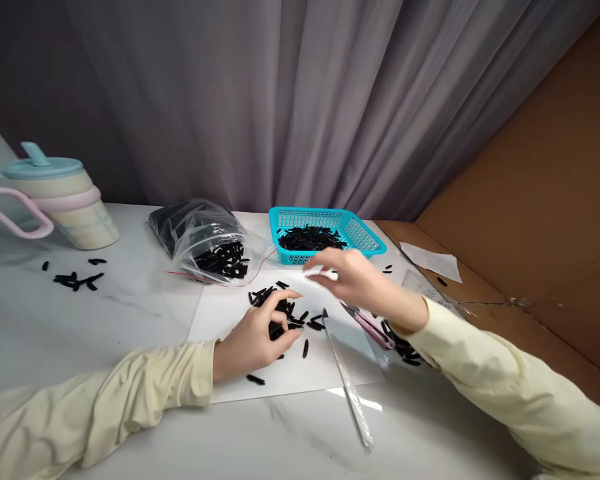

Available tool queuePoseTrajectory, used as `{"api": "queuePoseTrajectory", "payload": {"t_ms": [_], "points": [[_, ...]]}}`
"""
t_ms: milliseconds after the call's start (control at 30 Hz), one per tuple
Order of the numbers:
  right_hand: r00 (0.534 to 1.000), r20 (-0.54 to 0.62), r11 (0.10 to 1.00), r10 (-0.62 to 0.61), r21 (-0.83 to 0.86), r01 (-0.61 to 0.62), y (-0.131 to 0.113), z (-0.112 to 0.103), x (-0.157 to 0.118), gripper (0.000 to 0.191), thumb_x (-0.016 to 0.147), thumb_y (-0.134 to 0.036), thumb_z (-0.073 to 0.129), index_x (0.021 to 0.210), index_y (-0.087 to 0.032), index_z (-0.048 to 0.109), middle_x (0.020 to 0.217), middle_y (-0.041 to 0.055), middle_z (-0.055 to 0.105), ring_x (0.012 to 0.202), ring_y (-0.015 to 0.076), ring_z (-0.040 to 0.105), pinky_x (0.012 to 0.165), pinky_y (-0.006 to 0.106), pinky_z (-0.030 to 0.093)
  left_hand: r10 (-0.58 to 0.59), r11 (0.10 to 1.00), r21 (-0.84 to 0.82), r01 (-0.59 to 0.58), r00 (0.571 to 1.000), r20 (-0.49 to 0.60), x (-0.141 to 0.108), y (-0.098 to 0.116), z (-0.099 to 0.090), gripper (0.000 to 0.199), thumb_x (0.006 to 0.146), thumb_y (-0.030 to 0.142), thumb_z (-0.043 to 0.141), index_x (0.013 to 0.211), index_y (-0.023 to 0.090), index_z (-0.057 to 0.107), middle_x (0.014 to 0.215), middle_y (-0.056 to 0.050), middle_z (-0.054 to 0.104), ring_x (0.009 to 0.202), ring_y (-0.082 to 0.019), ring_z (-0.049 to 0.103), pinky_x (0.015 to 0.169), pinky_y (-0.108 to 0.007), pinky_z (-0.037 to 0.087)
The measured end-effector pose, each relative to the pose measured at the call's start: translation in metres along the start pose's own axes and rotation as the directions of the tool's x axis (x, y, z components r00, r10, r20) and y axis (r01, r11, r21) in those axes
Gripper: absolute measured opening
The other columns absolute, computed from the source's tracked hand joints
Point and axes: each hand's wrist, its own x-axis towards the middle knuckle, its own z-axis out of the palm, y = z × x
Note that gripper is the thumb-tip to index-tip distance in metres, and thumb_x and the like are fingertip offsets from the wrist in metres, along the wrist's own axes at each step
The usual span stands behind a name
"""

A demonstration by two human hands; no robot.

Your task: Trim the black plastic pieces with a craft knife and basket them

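Black slender pieces (314,323) lie scattered on a white sheet (220,313). Over the sheet's left part, my left hand (260,333) curves around some of them, thumb and fingers apart, with nothing visible gripped. My right hand (347,273) is raised in front of a blue basket (375,243) that holds many black pieces. Its fingers are bent, with something small and white, partly hidden, at the fingertips. Left of the basket, a clear zip bag (200,233) lies open with more black pieces inside.
Pink-handled scissors (373,327) and a long clear-wrapped strip (349,383) lie near my right forearm. A tumbler (75,200) stands at the left, near a few loose black pieces (75,281). A white paper (433,262) rests on cardboard at the right.
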Motion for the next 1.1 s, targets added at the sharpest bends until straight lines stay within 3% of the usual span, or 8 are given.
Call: {"api": "queuePoseTrajectory", "payload": {"t_ms": [133, 267, 400, 533, 633, 733, 900, 1100], "points": [[0.985, 0.049, 0.985, -0.164, -0.052, 0.166, -0.044, 0.011, -0.023, 0.019, 0.085, -0.006, 0.044, 0.083, -0.014, 0.061, 0.084, 0.0101, 0.061, 0.08, 0.0189, 0.054, 0.061, 0.028, 0.044, 0.022, 0.999, 0.035, -0.021, 1.0, -0.009, -0.002, -0.001, 0.001, 0.031, 0.08, 0.022, 0.053, 0.107, 0.019, 0.037, 0.056, 0.008, 0.057, 0.041, -0.009, 0.044, 0.042, -0.02, 0.031], [0.983, 0.0, 0.981, -0.183, 0.057, 0.183, -0.048, 0.019, -0.031, 0.016, 0.084, -0.007, 0.046, 0.084, -0.014, 0.06, 0.087, 0.0096, 0.054, 0.08, 0.0181, 0.048, 0.064, 0.029, 0.044, 0.033, 0.997, 0.073, -0.033, 0.999, 0.007, -0.003, -0.003, 0.001, 0.042, 0.08, 0.022, 0.051, 0.117, 0.019, 0.032, 0.066, 0.005, 0.065, 0.038, -0.01, 0.044, 0.042, -0.021, 0.031], [0.984, 0.056, 0.96, -0.167, 0.237, 0.149, -0.048, 0.027, -0.032, 0.021, 0.082, -0.006, 0.049, 0.099, -0.016, 0.057, 0.095, 0.0097, 0.055, 0.088, 0.0201, 0.047, 0.072, 0.032, 0.046, 0.089, 0.989, 0.119, -0.09, 0.996, 0.013, -0.002, -0.006, 0.002, 0.05, 0.072, 0.016, 0.05, 0.119, 0.018, 0.033, 0.072, 0.002, 0.062, 0.042, -0.011, 0.048, 0.042, -0.02, 0.033], [0.99, 0.108, 0.934, -0.095, 0.353, 0.051, -0.053, 0.037, -0.033, 0.016, 0.081, -0.003, 0.049, 0.092, -0.014, 0.055, 0.1, 0.0113, 0.055, 0.098, 0.021, 0.048, 0.081, 0.034, 0.046, 0.099, 0.975, 0.197, -0.101, 0.995, 0.018, -0.003, -0.006, 0.002, 0.058, 0.071, 0.017, 0.049, 0.125, 0.014, 0.031, 0.065, 0.003, 0.058, 0.043, -0.013, 0.05, 0.042, -0.02, 0.033], [0.99, 0.137, 0.919, -0.03, 0.393, -0.026, -0.051, 0.043, -0.034, 0.012, 0.081, -0.004, 0.051, 0.082, -0.015, 0.053, 0.09, 0.0085, 0.056, 0.087, 0.0186, 0.052, 0.074, 0.031, 0.047, 0.096, 0.976, 0.193, -0.105, 0.994, 0.054, -0.004, -0.005, 0.002, 0.063, 0.072, 0.016, 0.05, 0.13, 0.013, 0.027, 0.068, 0.002, 0.062, 0.051, -0.015, 0.057, 0.047, -0.021, 0.039], [0.991, 0.127, 0.912, -0.031, 0.41, -0.025, -0.047, 0.046, -0.034, 0.012, 0.082, -0.006, 0.049, 0.078, -0.016, 0.051, 0.082, 0.0064, 0.057, 0.077, 0.0165, 0.054, 0.066, 0.028, 0.047, 0.1, 0.972, 0.206, -0.112, 0.993, 0.068, -0.005, -0.004, 0.002, 0.064, 0.072, 0.015, 0.049, 0.132, 0.013, 0.025, 0.071, 0.001, 0.066, 0.053, -0.016, 0.059, 0.05, -0.022, 0.041], [0.998, 0.04, 0.937, -0.043, 0.349, 0.027, -0.043, 0.04, -0.045, 0.012, 0.089, -0.015, 0.043, 0.081, -0.018, 0.052, 0.08, 0.007, 0.061, 0.071, 0.0156, 0.056, 0.062, 0.026, 0.045, 0.153, 0.967, 0.2, -0.161, 0.987, 0.055, -0.005, -0.005, 0.002, 0.05, 0.079, 0.017, 0.049, 0.127, 0.016, 0.033, 0.077, 0.001, 0.069, 0.057, -0.014, 0.063, 0.055, -0.022, 0.044], [0.966, 0.133, 0.908, 0.222, 0.333, -0.255, -0.041, 0.025, -0.074, 0.012, 0.089, -0.025, 0.048, 0.083, -0.021, 0.057, 0.068, 0.002, 0.066, 0.053, 0.0129, 0.058, 0.05, 0.023, 0.041, 0.342, 0.912, 0.24, -0.333, 0.94, 0.008, -0.006, -0.005, 0.002, 0.023, 0.085, 0.024, 0.051, 0.106, 0.015, 0.053, 0.064, 0.003, 0.063, 0.045, -0.008, 0.055, 0.044, -0.018, 0.037]]}}
